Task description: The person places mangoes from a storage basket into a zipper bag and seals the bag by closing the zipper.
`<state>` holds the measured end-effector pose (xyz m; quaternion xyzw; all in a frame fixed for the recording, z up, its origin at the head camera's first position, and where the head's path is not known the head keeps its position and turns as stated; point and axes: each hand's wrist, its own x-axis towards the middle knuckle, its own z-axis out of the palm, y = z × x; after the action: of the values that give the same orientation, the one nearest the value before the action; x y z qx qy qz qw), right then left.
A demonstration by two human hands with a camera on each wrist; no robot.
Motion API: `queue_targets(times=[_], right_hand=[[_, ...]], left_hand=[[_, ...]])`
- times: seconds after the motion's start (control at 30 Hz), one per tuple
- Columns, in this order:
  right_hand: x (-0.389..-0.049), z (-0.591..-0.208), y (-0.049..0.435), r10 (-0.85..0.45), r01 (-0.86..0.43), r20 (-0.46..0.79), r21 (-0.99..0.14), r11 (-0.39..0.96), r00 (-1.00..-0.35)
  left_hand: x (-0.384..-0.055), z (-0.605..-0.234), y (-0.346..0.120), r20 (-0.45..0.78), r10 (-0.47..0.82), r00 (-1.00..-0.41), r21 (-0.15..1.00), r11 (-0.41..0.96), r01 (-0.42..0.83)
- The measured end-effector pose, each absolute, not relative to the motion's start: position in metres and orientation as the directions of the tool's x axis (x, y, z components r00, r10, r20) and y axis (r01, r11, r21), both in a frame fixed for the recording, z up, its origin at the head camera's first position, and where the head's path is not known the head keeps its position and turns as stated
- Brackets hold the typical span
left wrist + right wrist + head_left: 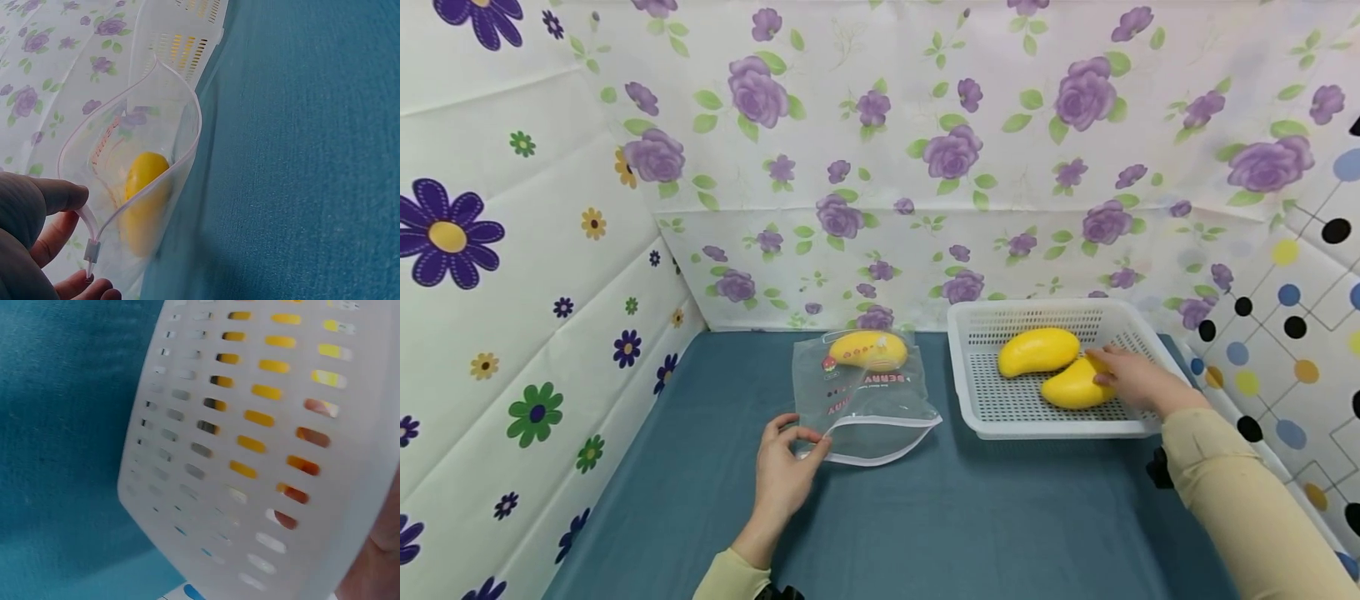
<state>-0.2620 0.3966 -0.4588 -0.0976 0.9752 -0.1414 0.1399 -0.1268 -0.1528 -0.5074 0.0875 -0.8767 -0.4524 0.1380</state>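
The front yellow mango (1073, 386) lies in the white basket (1060, 431), its right end gripped between the thumb and fingers of the right hand (1133, 382). Smooth and rounded, it will probably feel firm and a little slippery; its weight cannot be told. The surest hold would likely be around its thick middle, thumb opposite fingers. Just behind it, in the same basket, lies another mango (1037, 351).

To the left, near the basket, the clear bag (850, 400) lies on the desk (985, 517), mouth gaping toward the person, a third mango (868, 350) inside. The left hand (784, 471) pinches the bag's left corner beside the slider (92, 250). The film looks light, limp and prone to folding, so its stiffer zip edge seems the best place to hold. A flowered sheet (880, 167) hangs behind.
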Motion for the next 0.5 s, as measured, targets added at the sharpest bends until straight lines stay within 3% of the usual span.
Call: queue_targets(times=[0.5], right_hand=[[-0.258,-0.448,0.402,-0.184,-0.088,-0.316,-0.294,0.952,-0.931]], left_hand=[[-0.127,-0.508,-0.152,0.163,-0.269,-0.949,0.818,0.575,-0.023]])
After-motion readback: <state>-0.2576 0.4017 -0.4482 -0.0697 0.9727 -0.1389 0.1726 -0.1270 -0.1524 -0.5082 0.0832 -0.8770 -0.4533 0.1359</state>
